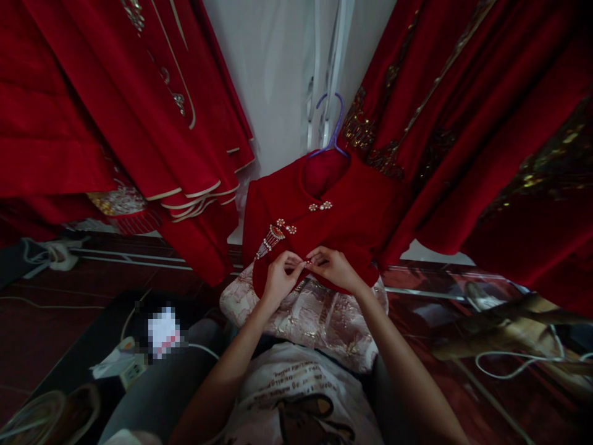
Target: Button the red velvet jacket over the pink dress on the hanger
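Observation:
A sleeveless-looking red jacket point(343, 238) hangs in front of me on a purple hanger point(334, 133). Its lower part rests over a pale pink brocade skirt point(319, 321) with gold patterning across my lap. My left hand point(282, 275) and my right hand point(334, 269) meet at the jacket's lower front. Thumbs and fingertips pinch a tiny pearly beaded fastener point(308, 262), mostly covered by the fingers. Above them sits a flower-shaped beaded fastener point(320, 206) near the neckline. To the left, a beaded tassel ornament point(271, 240) hangs on the chest.
Red garments point(185, 136) with pale edging hang at left. More red garments point(463, 142) with gold sequins hang at right. On a dark surface at left lie a power strip point(134, 371) and a blurred-out white item point(164, 332). A white cable point(519, 355) loops at right.

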Motion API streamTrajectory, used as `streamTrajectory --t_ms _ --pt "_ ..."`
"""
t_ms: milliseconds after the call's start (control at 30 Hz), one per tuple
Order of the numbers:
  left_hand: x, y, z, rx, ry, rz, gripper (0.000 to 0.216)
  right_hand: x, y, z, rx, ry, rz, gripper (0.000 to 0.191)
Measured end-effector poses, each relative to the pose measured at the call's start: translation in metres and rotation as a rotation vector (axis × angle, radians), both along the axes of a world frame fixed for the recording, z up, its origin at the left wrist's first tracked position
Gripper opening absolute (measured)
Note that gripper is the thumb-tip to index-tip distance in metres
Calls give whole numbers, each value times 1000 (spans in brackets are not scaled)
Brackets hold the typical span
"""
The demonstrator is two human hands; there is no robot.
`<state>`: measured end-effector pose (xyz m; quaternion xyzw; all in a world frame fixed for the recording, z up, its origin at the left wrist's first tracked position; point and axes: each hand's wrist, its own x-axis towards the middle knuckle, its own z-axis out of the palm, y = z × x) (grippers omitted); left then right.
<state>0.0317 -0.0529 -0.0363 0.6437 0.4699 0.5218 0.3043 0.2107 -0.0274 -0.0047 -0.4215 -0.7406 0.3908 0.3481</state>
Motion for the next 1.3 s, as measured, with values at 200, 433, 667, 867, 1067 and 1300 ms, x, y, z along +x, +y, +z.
streamTrajectory --t_ms 200,433,667,867,1067,1300 --pt "-39 32 52 382 471 230 22 15 -2 15 -76 -33 114 23" --pt "-67 57 98 605 999 -23 20 14 -4 19 -101 -27 108 23" --pt "-63 81 112 704 1149 -218 12 11 -7 21 -103 -21 108 23" --pt "-58 99 120 748 1193 -340 14 6 -9 22 -94 -37 82 23" --pt "-31 91 131 818 1036 -123 28 18 -9 24 -243 -103 226 24" --pt "12 99 132 803 982 -16 31 26 -12 31 -222 -110 211 27"
